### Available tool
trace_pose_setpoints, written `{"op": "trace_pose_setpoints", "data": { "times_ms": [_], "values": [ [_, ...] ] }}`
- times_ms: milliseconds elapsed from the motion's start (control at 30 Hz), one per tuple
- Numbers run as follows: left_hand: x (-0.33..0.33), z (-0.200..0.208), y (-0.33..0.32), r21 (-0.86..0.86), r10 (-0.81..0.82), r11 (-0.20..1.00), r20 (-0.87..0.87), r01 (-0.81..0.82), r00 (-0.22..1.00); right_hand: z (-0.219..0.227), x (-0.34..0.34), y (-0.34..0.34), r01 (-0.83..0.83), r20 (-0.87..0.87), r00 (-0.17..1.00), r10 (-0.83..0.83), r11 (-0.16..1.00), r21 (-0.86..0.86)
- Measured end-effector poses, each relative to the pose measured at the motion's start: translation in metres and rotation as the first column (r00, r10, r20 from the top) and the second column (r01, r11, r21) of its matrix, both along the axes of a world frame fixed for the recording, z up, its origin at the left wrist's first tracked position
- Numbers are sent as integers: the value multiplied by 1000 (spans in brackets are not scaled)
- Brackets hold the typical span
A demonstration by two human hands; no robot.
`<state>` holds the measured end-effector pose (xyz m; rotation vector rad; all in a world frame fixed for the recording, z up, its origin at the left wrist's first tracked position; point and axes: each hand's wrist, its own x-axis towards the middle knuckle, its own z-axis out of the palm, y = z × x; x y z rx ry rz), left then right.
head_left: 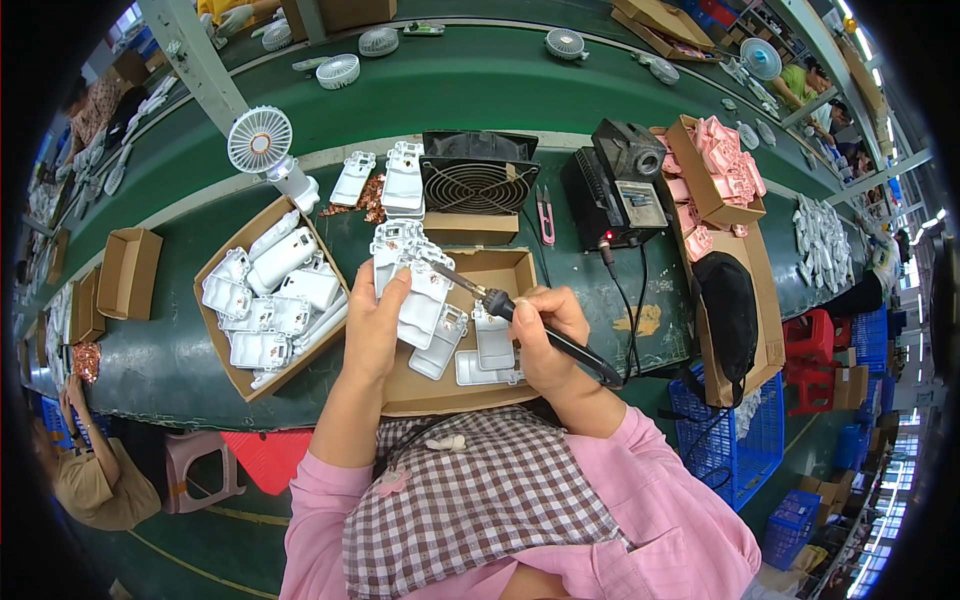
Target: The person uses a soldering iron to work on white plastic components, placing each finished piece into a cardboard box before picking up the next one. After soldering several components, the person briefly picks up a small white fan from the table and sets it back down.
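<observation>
My left hand (374, 322) is closed on a white plastic fan housing (424, 305), thumb on its near side. In my right hand (548, 335) is a black soldering iron (590, 360), gripped like a pen. Its metal tip points left and reaches the upper part of the housing, where small parts sit; whether it touches them I cannot tell. Beneath both hands lies a shallow cardboard tray (450, 403) with several white housing pieces (493, 345). Beyond my left hand are more white housings (403, 180) and small copper-coloured parts (374, 200).
Left stands a cardboard box (222, 368) of white housings, with an upright handheld fan (262, 145) behind. A black cooling fan (480, 175), tweezers-like pink snips (545, 215) and a soldering station (615, 185) stand ahead. Pink parts (725, 165) fill a box at right; a conveyor (460, 75) runs behind.
</observation>
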<state>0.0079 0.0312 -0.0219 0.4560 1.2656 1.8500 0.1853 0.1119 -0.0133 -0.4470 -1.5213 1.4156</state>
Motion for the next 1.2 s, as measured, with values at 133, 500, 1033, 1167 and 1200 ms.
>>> {"op": "trace_pose_setpoints", "data": {
  "times_ms": [133,500,1033,1167,1200],
  "values": [
    [3,10,2,-13,7,1000,-53,-8,999,-1,0,0,3,-12,1000,-3,1000,-23],
    [4,12,-1,-94,73,991,-192,-92,979,7,-6,2,20,184,982,-34,997,80],
    [4,13,-2,-138,53,987,-179,-79,982,12,-7,0,18,229,972,-45,993,117],
    [4,14,-2,-135,56,988,-170,-80,984,12,-6,1,7,261,964,-41,991,132],
    [4,14,-2,-132,55,988,-169,-78,984,12,-6,1,10,259,965,-45,991,135]
  ]
}}
